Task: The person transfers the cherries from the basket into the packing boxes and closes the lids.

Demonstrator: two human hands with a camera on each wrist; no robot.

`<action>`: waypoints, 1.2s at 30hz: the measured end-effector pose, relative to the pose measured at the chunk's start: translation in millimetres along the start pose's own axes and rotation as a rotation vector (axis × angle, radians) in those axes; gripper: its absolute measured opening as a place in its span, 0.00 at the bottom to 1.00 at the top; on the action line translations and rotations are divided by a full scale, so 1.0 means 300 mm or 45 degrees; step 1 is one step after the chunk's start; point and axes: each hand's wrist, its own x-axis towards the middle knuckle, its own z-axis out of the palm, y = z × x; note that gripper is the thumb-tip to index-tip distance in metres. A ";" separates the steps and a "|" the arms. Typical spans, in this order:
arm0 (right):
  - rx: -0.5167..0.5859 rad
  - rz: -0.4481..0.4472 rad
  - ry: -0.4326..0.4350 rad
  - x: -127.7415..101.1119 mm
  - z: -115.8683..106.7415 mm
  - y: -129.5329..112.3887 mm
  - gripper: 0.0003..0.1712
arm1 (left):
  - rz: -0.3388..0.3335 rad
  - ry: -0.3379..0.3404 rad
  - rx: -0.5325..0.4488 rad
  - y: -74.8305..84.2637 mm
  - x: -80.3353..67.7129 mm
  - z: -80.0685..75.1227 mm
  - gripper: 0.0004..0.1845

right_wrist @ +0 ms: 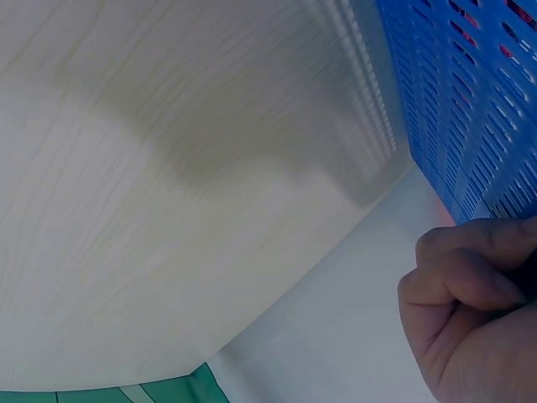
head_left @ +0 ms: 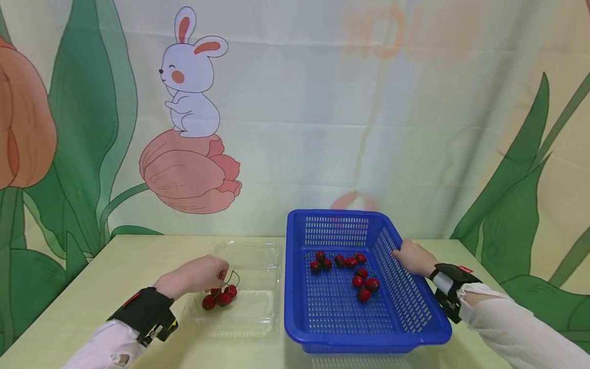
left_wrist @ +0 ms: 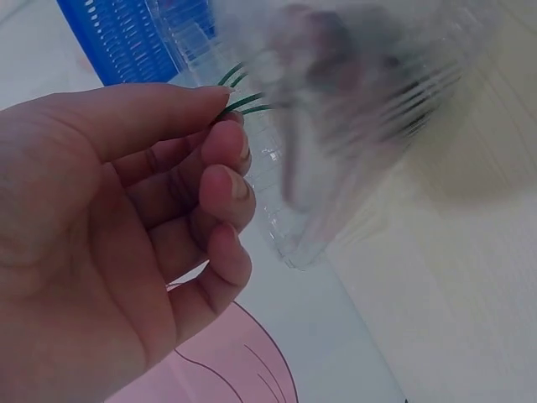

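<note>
My left hand [head_left: 198, 275] pinches a small bunch of cherries [head_left: 224, 299] by the stems, over the left side of a clear plastic container [head_left: 258, 312]. In the left wrist view, thin green stems [left_wrist: 245, 102] come out between thumb and forefinger, and the fruit beyond is a dark blur behind the clear plastic. My right hand [head_left: 415, 258] grips the right rim of a blue plastic basket [head_left: 364, 338], its fingers curled in the right wrist view. More red cherries [head_left: 357, 282] lie in loose clusters on the basket's slotted floor.
The container's clear lid [head_left: 249, 254] lies folded back toward the far side. Everything stands on a pale wood-grain table [head_left: 147, 256]. Behind its far edge hangs a cloth backdrop [head_left: 295, 128] printed with a rabbit and tulips.
</note>
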 end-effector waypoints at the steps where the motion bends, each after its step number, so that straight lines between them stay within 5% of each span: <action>1: -0.001 0.001 0.001 0.003 0.001 0.002 0.14 | -0.004 -0.004 -0.001 -0.002 -0.001 0.001 0.05; 18: 0.013 -0.001 -0.012 0.009 0.009 0.006 0.14 | -0.002 -0.024 0.006 0.005 -0.003 -0.003 0.05; 36: 0.006 -0.025 0.002 0.008 0.003 0.010 0.14 | 0.014 0.173 0.153 0.085 0.049 -0.071 0.04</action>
